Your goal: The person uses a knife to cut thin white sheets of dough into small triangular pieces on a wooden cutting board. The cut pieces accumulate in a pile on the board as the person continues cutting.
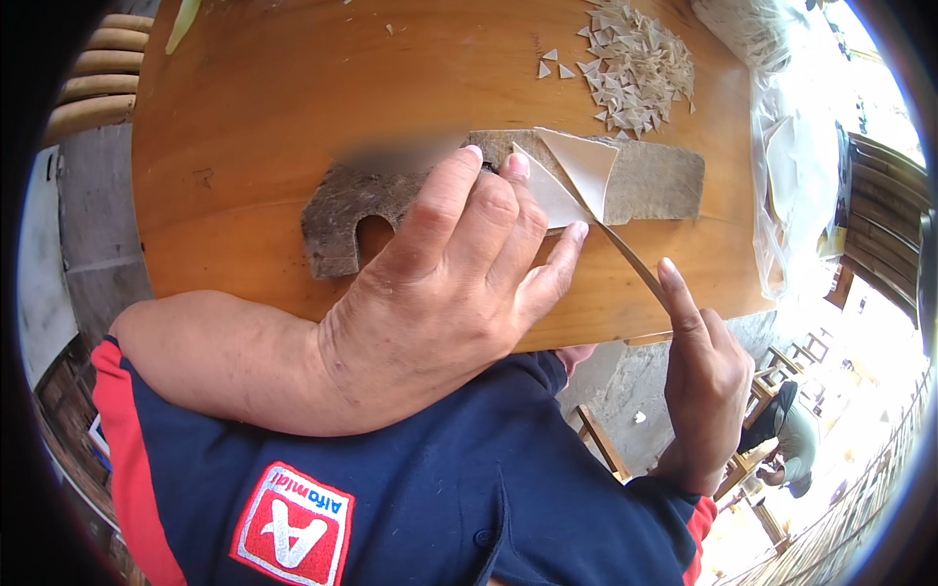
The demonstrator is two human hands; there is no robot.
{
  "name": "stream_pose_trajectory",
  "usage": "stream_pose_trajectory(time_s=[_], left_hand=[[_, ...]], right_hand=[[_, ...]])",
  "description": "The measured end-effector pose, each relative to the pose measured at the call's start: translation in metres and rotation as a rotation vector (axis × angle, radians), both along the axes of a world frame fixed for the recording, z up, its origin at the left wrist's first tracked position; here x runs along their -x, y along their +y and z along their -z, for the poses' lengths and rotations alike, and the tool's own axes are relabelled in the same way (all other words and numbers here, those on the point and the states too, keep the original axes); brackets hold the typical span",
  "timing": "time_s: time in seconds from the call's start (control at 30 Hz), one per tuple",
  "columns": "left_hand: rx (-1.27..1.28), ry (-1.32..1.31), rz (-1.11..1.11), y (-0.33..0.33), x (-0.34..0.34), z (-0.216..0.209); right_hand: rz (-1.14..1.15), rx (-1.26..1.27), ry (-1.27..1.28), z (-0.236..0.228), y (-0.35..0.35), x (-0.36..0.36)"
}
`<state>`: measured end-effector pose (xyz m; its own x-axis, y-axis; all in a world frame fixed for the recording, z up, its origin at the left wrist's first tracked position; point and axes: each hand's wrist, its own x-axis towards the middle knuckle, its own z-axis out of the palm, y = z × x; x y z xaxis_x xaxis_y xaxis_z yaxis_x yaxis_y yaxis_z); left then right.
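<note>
A thin, stiff white sheet lies on a grey-brown wooden board (664,181), split along a slanting line into a left piece (547,200) and a right piece (586,166). My left hand (464,239) holds the left piece down, its bent fingertips on the upper side and thumb at the lower corner. In my right hand (708,381) is a slim knife (630,256), with the index finger stretched along it. The blade's far end meets the sheet at the line between the two pieces. The knife's handle is hidden inside my right fist.
A heap of small white triangles (640,73) lies beyond the board on the wooden table (234,195), with a few loose ones beside it. Clear plastic bags (777,186) line the table's right edge. Another person (796,439) bends over at the far right, near wooden frames.
</note>
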<state>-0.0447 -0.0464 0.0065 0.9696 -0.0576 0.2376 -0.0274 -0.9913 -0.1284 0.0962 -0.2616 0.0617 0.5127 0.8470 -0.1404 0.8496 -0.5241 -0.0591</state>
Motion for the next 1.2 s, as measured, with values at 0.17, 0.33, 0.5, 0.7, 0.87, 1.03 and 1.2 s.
stream_pose_trajectory(time_s=[0.17,0.33,0.5,0.7,0.87,1.03,1.2], left_hand=[[0.095,0.002,-0.009,0.002,0.001,-0.001],[0.384,-0.039,-0.035,0.019,-0.004,-0.005],[0.53,-0.108,-0.001,0.036,-0.015,0.002],[0.534,-0.099,-0.02,0.037,-0.018,0.002],[0.539,-0.099,-0.044,0.034,-0.017,0.003],[0.596,-0.121,-0.043,0.036,-0.018,0.005],[0.609,-0.225,-0.003,0.049,-0.032,0.001]], right_hand=[[0.09,-0.217,0.125,0.008,-0.014,-0.002],[0.107,-0.074,0.272,0.002,0.0,0.005],[0.191,-0.08,0.22,0.009,0.007,0.005],[0.229,-0.229,0.265,0.016,0.015,0.005],[0.281,-0.315,0.296,0.022,0.018,0.018],[0.22,-0.371,0.364,0.025,0.023,0.019],[0.248,-0.431,0.324,0.024,0.02,0.013]])
